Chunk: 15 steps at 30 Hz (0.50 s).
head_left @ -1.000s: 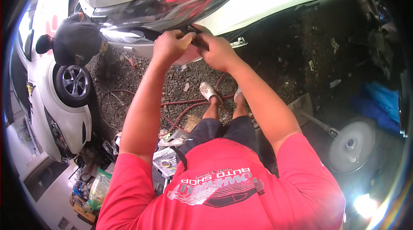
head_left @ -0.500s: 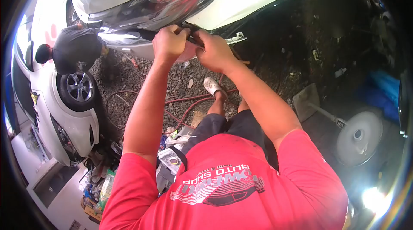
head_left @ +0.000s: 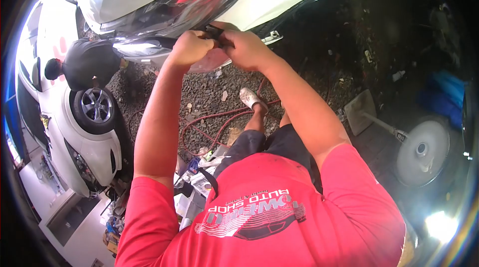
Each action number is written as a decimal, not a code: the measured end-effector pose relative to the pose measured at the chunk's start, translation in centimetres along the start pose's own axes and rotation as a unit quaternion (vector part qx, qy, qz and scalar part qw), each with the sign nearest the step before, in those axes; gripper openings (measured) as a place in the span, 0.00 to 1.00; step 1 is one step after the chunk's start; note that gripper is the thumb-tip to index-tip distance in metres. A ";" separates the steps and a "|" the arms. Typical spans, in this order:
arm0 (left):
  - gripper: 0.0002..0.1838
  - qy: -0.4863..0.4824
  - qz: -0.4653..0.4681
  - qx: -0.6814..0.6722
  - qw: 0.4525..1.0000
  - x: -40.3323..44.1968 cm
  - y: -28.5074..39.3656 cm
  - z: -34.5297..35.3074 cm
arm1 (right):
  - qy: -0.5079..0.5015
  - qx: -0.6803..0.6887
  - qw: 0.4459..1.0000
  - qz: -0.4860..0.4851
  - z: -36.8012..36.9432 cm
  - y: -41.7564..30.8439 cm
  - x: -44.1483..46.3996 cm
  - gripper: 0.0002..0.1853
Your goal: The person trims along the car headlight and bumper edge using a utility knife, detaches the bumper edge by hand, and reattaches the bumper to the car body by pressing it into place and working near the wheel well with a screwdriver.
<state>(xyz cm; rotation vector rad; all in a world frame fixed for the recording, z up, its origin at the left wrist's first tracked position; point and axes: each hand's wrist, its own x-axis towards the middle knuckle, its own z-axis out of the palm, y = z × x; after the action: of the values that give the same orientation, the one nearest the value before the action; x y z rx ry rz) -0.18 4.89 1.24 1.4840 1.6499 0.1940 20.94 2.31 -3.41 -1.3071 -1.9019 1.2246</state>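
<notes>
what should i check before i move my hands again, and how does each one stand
1. Left hand and right hand both at the dark piece: ok
2. Dark piece properly fixed to the car: cannot tell, fingers cover much of it
3. Ground by your feet free of hose: not ok, the red hose runs close to the white shoe
4. Other person away from your hands: ok, bent over by the wheel

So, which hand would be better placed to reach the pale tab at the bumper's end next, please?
Probably the right hand: it is nearer the pale tab, with the left hand farther away. Both hands' fingers appear to hold a dark piece, though.
</notes>
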 end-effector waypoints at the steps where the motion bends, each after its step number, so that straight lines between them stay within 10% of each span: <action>1: 0.17 0.000 -0.001 0.001 1.000 0.3 -0.3 0.2 | -0.035 0.004 0.999 0.003 -0.3 0.0 0.4 0.17; 9: 0.31 0.054 -0.079 0.185 0.978 -1.4 2.9 1.3 | -0.153 0.198 0.962 0.111 -1.6 1.6 2.9 0.18; 15: 0.19 -0.027 0.034 -0.014 0.999 -0.2 1.5 -0.8 | -0.119 -0.121 0.981 0.089 -2.2 -1.7 1.4 0.12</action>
<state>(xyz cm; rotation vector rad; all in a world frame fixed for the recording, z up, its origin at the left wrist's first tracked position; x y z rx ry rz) 0.32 5.45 2.82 1.5140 1.5490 0.2118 21.43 4.21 -0.94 -1.5439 -2.1978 1.3209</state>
